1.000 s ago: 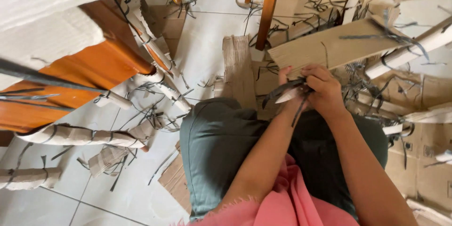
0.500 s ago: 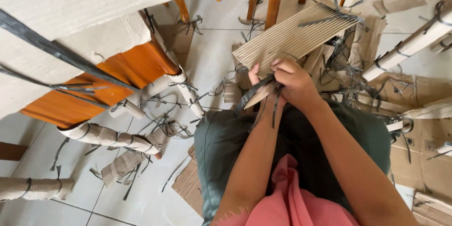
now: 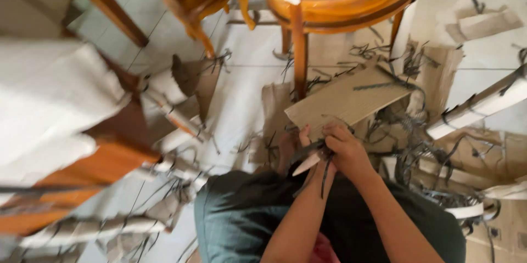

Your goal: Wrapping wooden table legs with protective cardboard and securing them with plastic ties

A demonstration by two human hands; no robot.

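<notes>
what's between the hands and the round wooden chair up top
In the head view, a flat corrugated cardboard piece lies between the hands and the round wooden chair, its near end at the fingers and dark strap scraps scattered on it.

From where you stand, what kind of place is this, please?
Probably a small furniture workshop or unpacking area on a tiled floor. Wooden chairs stand about, some legs wrapped in paper, and torn cardboard and cut dark strapping litter the floor. The hands hold a dark strap.
</notes>
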